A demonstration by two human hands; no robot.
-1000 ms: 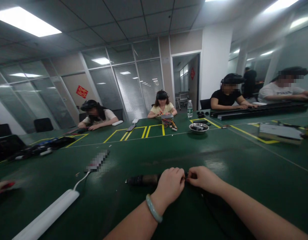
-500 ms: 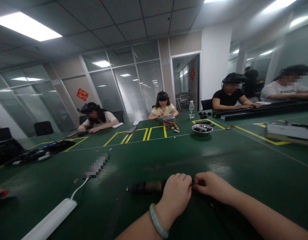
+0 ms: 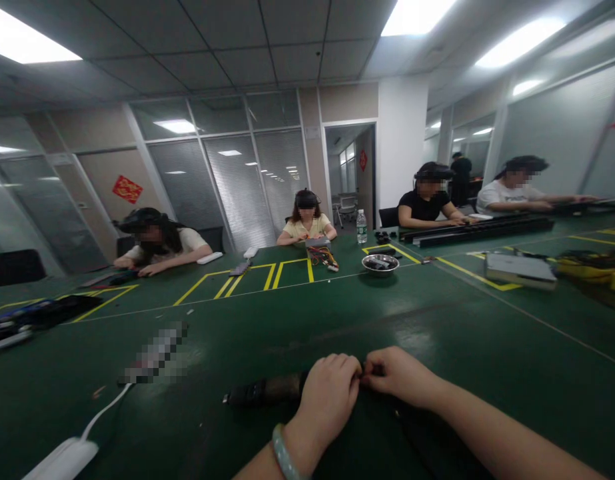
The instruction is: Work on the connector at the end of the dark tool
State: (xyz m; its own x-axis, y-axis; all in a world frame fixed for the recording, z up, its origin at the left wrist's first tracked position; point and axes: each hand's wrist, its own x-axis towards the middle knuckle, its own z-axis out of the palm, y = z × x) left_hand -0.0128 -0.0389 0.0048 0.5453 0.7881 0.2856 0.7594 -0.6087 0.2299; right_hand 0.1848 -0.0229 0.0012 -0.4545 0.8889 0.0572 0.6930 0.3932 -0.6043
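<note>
A dark cylindrical tool (image 3: 280, 389) with a metal tip lies on the green table (image 3: 212, 427), its tip pointing left. My left hand (image 3: 332, 390), with a pale green bangle at the wrist, is wrapped over the tool's right end. Close against it, my right hand (image 3: 400, 377) has thumb and index finger pinched at that end, where a small dark part shows between the hands. What the fingertips pinch is too small to name. A dark cord runs over the table below my right hand.
A metal bowl (image 3: 380, 265) of dark parts stands beyond my hands, near a water bottle (image 3: 362, 227). A white power strip (image 3: 62, 460) is at lower left, a silver box (image 3: 520, 270) at right. Several people sit around the table.
The view has turned to the right, so the scene sits further left. My hands keep the same hold at the tool's right end.
</note>
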